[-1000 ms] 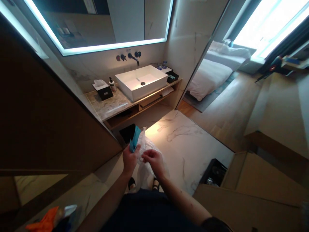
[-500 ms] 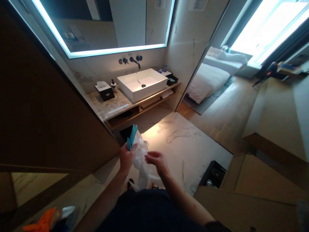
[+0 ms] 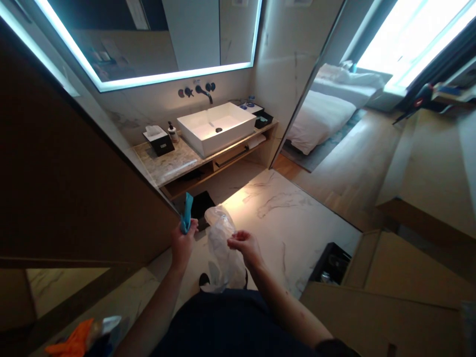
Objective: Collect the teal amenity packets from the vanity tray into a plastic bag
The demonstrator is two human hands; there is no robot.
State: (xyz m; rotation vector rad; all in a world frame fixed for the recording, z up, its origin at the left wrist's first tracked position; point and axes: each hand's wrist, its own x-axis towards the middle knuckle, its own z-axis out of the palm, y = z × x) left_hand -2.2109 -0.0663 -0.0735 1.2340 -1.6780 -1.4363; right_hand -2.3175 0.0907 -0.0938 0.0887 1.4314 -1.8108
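My left hand [image 3: 182, 243] is closed around a small folded blue cloth [image 3: 187, 212], which sticks up out of my fist. My right hand [image 3: 243, 244] pinches the top edge of a thin, crinkled, clear plastic bag [image 3: 222, 248] between thumb and fingers; the bag hangs down in front of me, between my two hands, over the white marble floor [image 3: 286, 223]. The cloth and the bag are apart, with a gap between them.

Ahead stands a marble-topped desk [image 3: 167, 163] carrying a white rectangular basin [image 3: 215, 126], a black tissue box [image 3: 158, 140] and a small pump bottle [image 3: 171, 132] just beside it. Above hangs a lit mirror [image 3: 156, 34]. A black bin [image 3: 203, 204] sits on the floor under the desk, behind the cloth. To my right a doorway shows a white bed [image 3: 323, 116]. An open black box [image 3: 330, 263] lies on the floor near a brown cardboard carton [image 3: 390, 297].
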